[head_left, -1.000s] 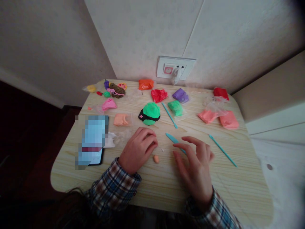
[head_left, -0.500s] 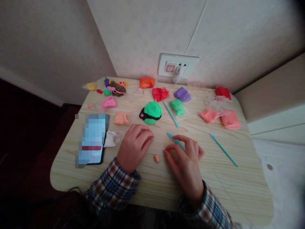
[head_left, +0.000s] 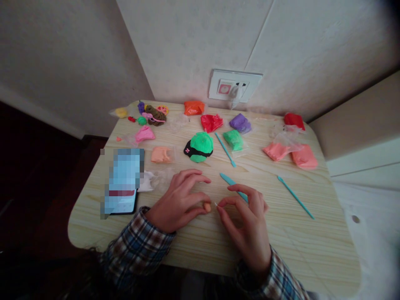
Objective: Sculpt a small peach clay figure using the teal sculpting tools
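Between the thumb and index finger of my left hand (head_left: 181, 202) is a small peach clay piece (head_left: 207, 206), gripped at the table's surface. My right hand (head_left: 246, 221) pinches a tiny white clay bit (head_left: 216, 204) at its fingertips, just right of the peach piece. Partly under my right fingers lies a flat turquoise modelling tool (head_left: 229, 180). Beyond both hands sits a green clay cap with a black band (head_left: 201, 143), a small pink shape on its black part.
On the left lie a phone (head_left: 125, 179) and an opened white clay packet (head_left: 146, 182). Two thin turquoise tools (head_left: 225, 150) rest farther out, one by each side. Bagged clay, including purple (head_left: 240, 123) and coral (head_left: 304, 156), lines the back. A wall socket (head_left: 235, 85) is behind.
My right hand has moved left and picked up the white bit from the table. My left hand has opened its fingers and closed them on the peach clay piece.
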`<state>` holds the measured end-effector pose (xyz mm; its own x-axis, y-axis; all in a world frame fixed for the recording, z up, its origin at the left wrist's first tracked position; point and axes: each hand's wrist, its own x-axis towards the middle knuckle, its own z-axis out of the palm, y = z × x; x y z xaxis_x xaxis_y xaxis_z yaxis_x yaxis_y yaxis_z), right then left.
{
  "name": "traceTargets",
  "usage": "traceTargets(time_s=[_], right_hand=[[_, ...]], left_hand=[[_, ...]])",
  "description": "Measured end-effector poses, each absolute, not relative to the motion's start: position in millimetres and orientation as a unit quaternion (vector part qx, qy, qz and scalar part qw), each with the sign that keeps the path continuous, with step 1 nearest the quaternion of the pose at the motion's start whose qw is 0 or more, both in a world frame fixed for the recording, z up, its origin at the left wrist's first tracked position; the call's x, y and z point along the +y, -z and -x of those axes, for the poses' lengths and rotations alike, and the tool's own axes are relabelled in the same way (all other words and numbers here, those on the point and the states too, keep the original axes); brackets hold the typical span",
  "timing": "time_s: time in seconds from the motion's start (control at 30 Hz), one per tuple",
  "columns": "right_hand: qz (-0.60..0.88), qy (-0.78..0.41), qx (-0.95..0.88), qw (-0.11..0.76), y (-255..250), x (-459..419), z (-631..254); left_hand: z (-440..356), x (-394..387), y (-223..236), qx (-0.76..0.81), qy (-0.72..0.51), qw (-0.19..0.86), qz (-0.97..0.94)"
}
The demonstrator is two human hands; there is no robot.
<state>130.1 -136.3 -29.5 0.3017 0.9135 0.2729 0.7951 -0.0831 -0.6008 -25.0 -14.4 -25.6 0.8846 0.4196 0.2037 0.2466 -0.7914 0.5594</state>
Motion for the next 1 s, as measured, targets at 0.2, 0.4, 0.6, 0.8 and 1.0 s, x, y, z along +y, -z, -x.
traceTargets(time_s=[0.2, 0.4, 0.6, 0.8, 1.0], right_hand=[[0.721, -0.089, -0.591, 0.351, 29.0, -136.7, -127.9], [0.714, -0.099, -0.601, 0.345, 28.4, -135.4, -127.1], [0.705, -0.104, -0.611, 0.346, 29.2, -134.2, -126.7], [0.709, -0.104, -0.608, 0.341, 29.4, -132.9, -125.6], [0.706, -0.107, -0.611, 0.342, 30.3, -132.4, -125.7]], left_hand=[[20.7, -16.9, 25.3, 0.203, -0.167, 0.289, -0.921], [18.5, -17.6, 25.4, 0.216, -0.152, 0.314, -0.912], [18.2, -17.6, 25.1, 0.219, -0.141, 0.323, -0.910], [18.1, -17.4, 24.7, 0.219, -0.143, 0.321, -0.910], [18.3, -18.1, 25.4, 0.215, -0.152, 0.316, -0.912]])
